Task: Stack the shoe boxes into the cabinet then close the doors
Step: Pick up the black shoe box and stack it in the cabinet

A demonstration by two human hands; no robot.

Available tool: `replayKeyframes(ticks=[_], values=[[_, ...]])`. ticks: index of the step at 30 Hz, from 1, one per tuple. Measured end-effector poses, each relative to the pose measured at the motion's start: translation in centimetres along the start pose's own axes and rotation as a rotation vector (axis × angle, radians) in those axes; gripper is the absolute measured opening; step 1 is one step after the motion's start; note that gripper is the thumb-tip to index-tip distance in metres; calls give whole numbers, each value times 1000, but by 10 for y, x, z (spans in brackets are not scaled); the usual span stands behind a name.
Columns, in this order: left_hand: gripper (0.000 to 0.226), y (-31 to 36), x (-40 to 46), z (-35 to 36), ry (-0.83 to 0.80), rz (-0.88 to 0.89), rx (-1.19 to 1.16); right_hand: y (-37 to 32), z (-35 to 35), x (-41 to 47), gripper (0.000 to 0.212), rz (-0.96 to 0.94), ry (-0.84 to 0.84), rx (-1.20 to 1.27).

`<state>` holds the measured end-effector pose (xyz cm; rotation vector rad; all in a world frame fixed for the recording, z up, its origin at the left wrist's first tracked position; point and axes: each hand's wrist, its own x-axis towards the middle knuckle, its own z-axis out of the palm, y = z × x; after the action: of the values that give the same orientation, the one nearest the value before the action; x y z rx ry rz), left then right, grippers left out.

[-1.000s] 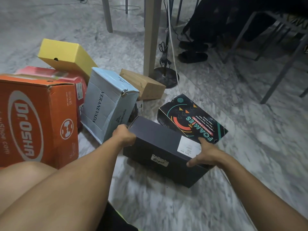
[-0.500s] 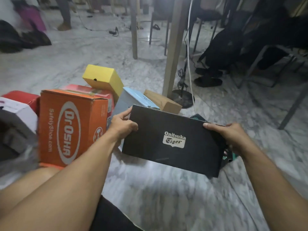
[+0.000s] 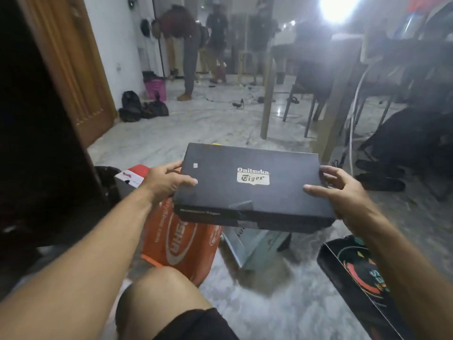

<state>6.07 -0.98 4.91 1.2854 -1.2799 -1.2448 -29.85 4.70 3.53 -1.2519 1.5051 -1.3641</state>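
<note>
From the head camera, a flat black cardboard shoe box (image 3: 252, 186) with a pale logo on its lid is held level in the air, above the other boxes on the marble floor (image 3: 257, 303). The left hand (image 3: 166, 181) grips its left end, thumb over the lid and fingers curled behind. The right hand (image 3: 343, 192) grips the right end, thumb on the lid edge; taking both short ends probably keeps the lid shut and the box flat for sliding in. Beneath it stand an orange cardboard box (image 3: 181, 244) and a grey box (image 3: 255, 246), with a black patterned box (image 3: 355, 273) at right. A dark wooden cabinet door (image 3: 41, 133) fills the left, presumably where the box is headed.
</note>
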Motion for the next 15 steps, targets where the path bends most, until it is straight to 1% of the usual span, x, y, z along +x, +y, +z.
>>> replayKeyframes(ticks=[3, 4, 5, 6, 8, 10, 11, 12, 13, 15], values=[[61, 9, -16, -43, -35, 28, -10, -27, 31, 0, 120, -13, -245, -142], [60, 13, -23, -56, -41, 40, 6, -37, 43, -3, 124, -28, -316, -217], [59, 15, -30, -69, -29, 47, 30, -45, 56, -4, 118, -50, -367, -270], [60, 18, -37, -81, -14, 50, 56, -52, 70, -5, 106, -73, -402, -289], [74, 19, -49, -107, 33, 48, 124, -61, 94, -4, 85, -113, -448, -289], [83, 15, -61, -133, 93, 28, 197, -65, 118, -1, 62, -156, -441, -309], [83, 12, -68, -145, 112, 10, 221, -68, 130, 0, 55, -175, -440, -319], [83, 9, -74, -157, 133, -9, 246, -68, 142, 2, 57, -191, -450, -342], [83, 5, -81, -169, 160, -28, 267, -67, 154, 4, 68, -200, -472, -369], [84, -4, -96, -192, 220, -67, 291, -64, 181, 7, 101, -228, -513, -410]])
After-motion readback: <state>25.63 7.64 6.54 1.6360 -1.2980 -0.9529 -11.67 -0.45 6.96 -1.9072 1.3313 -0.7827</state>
